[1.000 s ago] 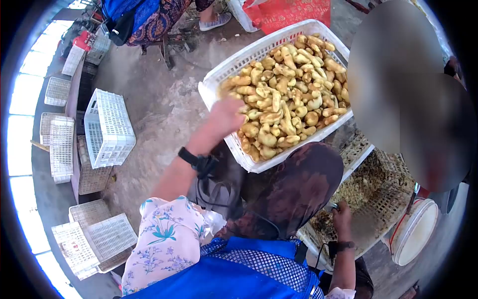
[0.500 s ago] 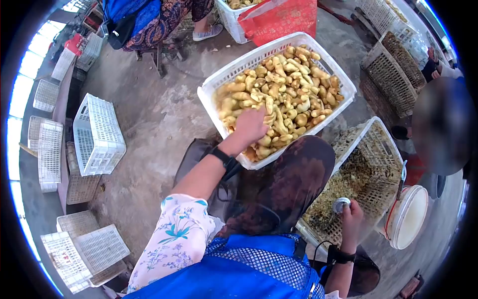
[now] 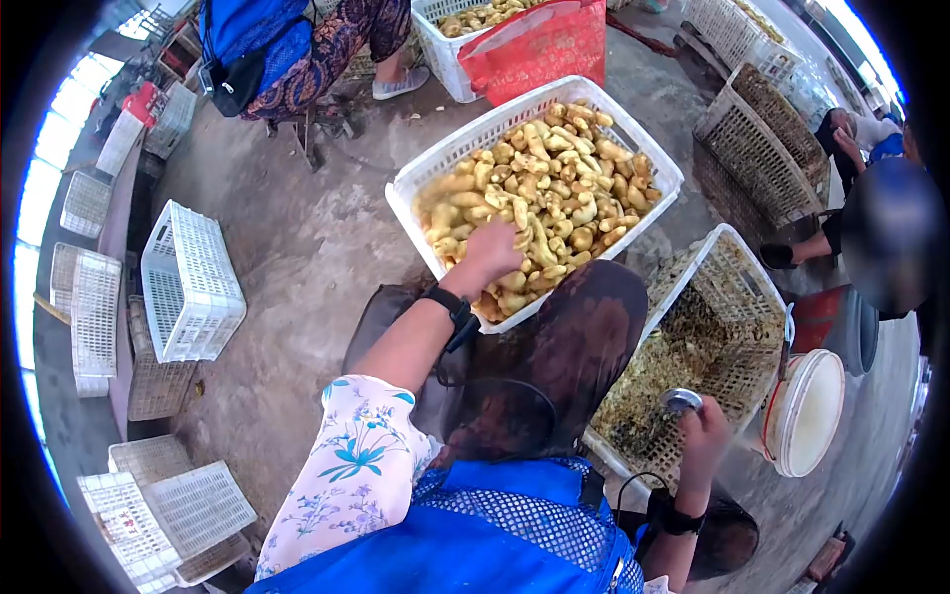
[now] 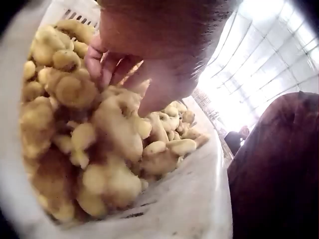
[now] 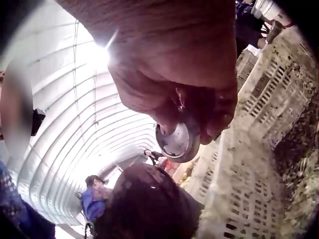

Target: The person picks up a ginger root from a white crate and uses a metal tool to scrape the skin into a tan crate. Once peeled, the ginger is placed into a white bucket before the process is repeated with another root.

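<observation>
A white plastic crate full of ginger pieces stands in front of the knees. My left hand reaches into it at the near left side. In the left wrist view, the fingers and thumb point down among the ginger, with a gap between them; whether they grip a piece I cannot tell. Lower right, my right hand holds a small round metal cap, shiny and hollow, over a second crate with scraps and peelings inside. In the right wrist view, fingers and thumb pinch the cap's rim.
A white bucket stands right of the scraps crate. Another dirty crate is behind it. Empty-looking white crates line the left. A red bag lies beyond the ginger. Other people sit at upper left and right.
The left hand has moved right and deeper over the ginger, then stayed there. The right hand has lifted slightly, bringing the metal cap into fuller view. The head view has shifted.
</observation>
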Demonstrator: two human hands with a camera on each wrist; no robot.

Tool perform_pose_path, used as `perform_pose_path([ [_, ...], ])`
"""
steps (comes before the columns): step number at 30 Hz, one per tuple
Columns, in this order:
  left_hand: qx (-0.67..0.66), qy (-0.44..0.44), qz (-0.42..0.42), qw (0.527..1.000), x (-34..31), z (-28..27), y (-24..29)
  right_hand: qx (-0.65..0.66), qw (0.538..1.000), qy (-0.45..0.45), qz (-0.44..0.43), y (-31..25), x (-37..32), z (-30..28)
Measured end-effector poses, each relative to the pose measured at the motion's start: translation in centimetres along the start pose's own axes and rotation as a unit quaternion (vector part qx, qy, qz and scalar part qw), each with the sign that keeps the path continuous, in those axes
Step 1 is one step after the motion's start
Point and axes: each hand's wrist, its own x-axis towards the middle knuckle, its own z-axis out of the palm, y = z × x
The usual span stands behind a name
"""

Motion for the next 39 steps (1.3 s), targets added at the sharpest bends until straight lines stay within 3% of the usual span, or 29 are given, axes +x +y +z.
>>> perform_pose_path([
  [3,0.025,-0.096,-0.048,0.994,0.4,-0.9,1.1,0.025,0.999,-0.004,-0.031,-1.5,-0.3,0.1],
  [6,0.07,-0.022,-0.024,0.997,-0.3,-2.8,2.5,0.037,0.999,-0.01,-0.026,-2.6,-1.1,0.0],
  [9,0.07,-0.011,-0.004,0.998,0.4,-1.8,1.5,0.058,0.997,0.01,-0.045,-3.2,-1.5,0.4],
  [10,0.061,0.002,0.003,0.998,1.0,-1.5,1.5,0.049,0.998,0.012,-0.038,-3.4,-1.5,0.4],
  [13,0.013,-0.11,-0.032,0.993,1.5,-3.2,2.5,0.028,0.999,0.012,-0.027,-3.4,-1.8,0.3],
  [14,-0.011,-0.081,-0.054,0.995,1.1,-1.7,1.6,0.024,0.999,0.007,-0.029,-3.3,-1.9,0.2],
  [20,-0.067,-0.118,-0.082,0.987,1.1,-0.1,-0.5,0.024,0.999,0.01,-0.027,-4.0,-2.0,0.3],
  [23,-0.187,-0.055,-0.065,0.979,0.9,-1.5,0.6,0.031,0.997,0.028,-0.059,-4.6,-1.9,0.3],
  [24,-0.28,-0.079,-0.053,0.955,1.2,-1.8,-0.7,0.035,0.996,0.035,-0.073,-4.7,-2.0,0.3],
  [25,-0.395,-0.068,-0.096,0.911,0.8,-3.6,0.2,0.043,0.996,0.045,-0.058,-4.5,-2.1,0.3],
  [27,-0.602,-0.04,-0.17,0.779,0.2,-8.2,2.5,0.064,0.995,0.064,-0.037,-4.2,-1.8,0.6],
  [30,-0.726,-0.052,-0.088,0.68,-0.5,-12.3,5.7,0.071,0.995,0.055,-0.049,-4.5,-1.1,1.0],
  [31,-0.721,-0.009,-0.017,0.692,-2.8,-14.2,9.7,0.079,0.994,0.056,-0.053,-4.8,-0.9,1.1],
  [33,-0.748,-0.054,0.003,0.661,-3.4,-16.1,14.4,0.107,0.992,0.026,-0.066,-6.8,-0.2,1.2],
  [35,-0.743,-0.105,0.063,0.658,-4.1,-16.4,18.7,0.175,0.978,0.027,-0.111,-10.5,0.8,2.5],
  [37,-0.757,-0.151,0.056,0.634,-5.2,-15.5,22.8,0.203,0.964,0.041,-0.166,-13.1,1.3,3.3],
  [39,-0.77,-0.182,0.05,0.61,-6.5,-13.7,25.9,0.24,0.944,0.068,-0.218,-12.3,2.0,3.4],
])
